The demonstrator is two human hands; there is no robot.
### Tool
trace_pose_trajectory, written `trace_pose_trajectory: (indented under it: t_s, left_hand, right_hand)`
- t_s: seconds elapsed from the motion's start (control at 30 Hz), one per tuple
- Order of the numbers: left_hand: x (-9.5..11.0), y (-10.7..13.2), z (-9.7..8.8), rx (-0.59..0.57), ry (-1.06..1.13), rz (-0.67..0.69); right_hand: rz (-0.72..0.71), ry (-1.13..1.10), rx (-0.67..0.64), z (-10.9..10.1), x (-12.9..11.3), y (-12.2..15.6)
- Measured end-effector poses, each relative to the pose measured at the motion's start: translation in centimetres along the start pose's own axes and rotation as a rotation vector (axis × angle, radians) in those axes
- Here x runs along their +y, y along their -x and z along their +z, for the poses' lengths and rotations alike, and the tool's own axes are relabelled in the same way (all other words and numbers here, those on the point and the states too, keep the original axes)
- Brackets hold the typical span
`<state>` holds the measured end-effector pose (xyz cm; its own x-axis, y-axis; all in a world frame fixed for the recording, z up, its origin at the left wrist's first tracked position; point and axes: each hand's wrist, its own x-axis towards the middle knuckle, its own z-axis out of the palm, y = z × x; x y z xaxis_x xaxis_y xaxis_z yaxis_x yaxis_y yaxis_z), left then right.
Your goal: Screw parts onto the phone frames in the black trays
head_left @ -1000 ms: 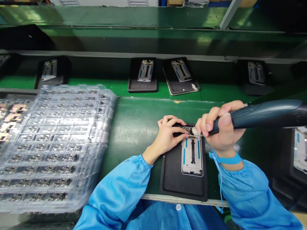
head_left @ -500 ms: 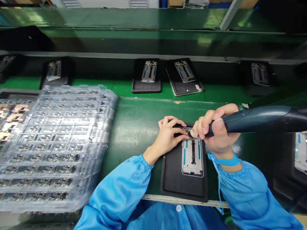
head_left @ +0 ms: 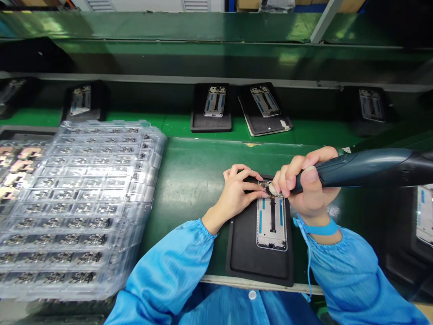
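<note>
Right fingers (head_left: pixel 297 166) wrapped round dark handheld tool (head_left: pixel 368 168), shifted closer to left fingers (head_left: pixel 253 185), bunched at phone frame's (head_left: pixel 266 228) top, grip unclear; work there seemingly underway.

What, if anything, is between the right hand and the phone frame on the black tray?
Only the dark tool that the right hand grips, its tip at the upper end of the phone frame. The left hand has fingertips beside that tip, seemingly not blocking. Can't tell whether the tip touches.
</note>
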<state>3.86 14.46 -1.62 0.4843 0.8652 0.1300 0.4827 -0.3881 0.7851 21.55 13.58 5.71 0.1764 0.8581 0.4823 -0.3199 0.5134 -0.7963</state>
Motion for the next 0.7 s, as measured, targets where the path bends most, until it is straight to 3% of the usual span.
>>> trace_pose_trajectory:
  t_s: [0.23, 0.43, 0.7]
  left_hand:
    - [-0.6, 0.7, 0.2, 0.116, -0.039, 0.098]
    - [-1.0, 1.1, 0.3, 0.119, -0.070, 0.230]
    - [-0.4, 0.9, 0.3, 0.059, -0.083, 0.201]
  right_hand:
    - [-0.008, -0.082, 0.032, -0.5, -2.0, 0.3]
    - [-0.016, -0.093, -0.030, -0.1, -2.8, 1.0]
    - [-0.013, -0.096, -0.056, 0.3, -2.3, 1.1]
